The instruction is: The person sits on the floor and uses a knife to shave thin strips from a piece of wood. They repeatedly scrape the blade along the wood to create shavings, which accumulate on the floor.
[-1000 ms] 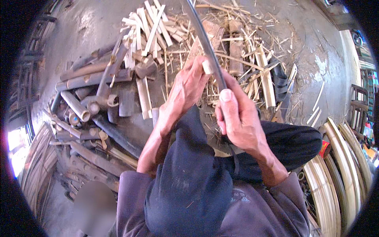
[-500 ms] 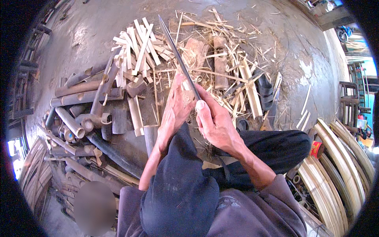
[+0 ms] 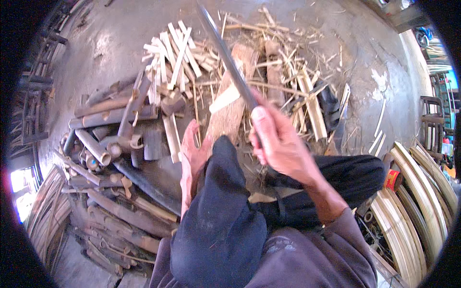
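One long blade (image 3: 225, 55) points up-left, away from the right hand (image 3: 278, 144).

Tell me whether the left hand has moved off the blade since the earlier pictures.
Yes. The left hand, earlier beside the right hand at the long blade, is now out of view; the wooden block shows bare.

Single head-worn fisheye view, steeply downward, close over the lap.
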`<state>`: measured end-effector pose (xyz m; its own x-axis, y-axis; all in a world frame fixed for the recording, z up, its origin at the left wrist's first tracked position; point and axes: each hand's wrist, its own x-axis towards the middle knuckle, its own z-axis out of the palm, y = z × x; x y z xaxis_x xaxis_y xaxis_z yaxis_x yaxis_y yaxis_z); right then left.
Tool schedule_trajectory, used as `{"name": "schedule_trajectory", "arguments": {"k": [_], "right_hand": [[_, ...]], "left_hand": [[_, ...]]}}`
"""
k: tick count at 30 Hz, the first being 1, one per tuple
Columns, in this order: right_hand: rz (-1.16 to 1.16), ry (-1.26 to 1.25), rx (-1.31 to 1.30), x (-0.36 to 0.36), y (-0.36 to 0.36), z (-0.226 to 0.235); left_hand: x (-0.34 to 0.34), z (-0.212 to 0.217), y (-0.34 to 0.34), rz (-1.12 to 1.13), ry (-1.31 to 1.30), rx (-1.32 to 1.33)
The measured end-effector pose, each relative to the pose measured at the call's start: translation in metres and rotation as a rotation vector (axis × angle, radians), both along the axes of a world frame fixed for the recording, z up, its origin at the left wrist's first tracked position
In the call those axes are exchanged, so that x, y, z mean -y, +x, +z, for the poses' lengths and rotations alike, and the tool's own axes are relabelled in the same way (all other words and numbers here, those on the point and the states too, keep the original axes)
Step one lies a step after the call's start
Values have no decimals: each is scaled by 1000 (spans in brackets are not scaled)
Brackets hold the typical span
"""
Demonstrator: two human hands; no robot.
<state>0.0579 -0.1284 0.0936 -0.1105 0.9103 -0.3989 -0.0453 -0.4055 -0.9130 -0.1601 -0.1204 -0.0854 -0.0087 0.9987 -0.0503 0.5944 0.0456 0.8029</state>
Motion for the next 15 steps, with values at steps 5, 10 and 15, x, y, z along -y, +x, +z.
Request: {"name": "schedule_trajectory", "arguments": {"k": [5, 10, 15], "right_hand": [[181, 166, 326, -1, 5, -50], [134, 7, 191, -5, 17, -36], [254, 114, 276, 0, 12, -64]], "left_hand": [[6, -7, -10, 67, -42, 65], [-18, 39, 26, -58, 113, 162], [-7, 69, 6, 104, 64, 290]]}}
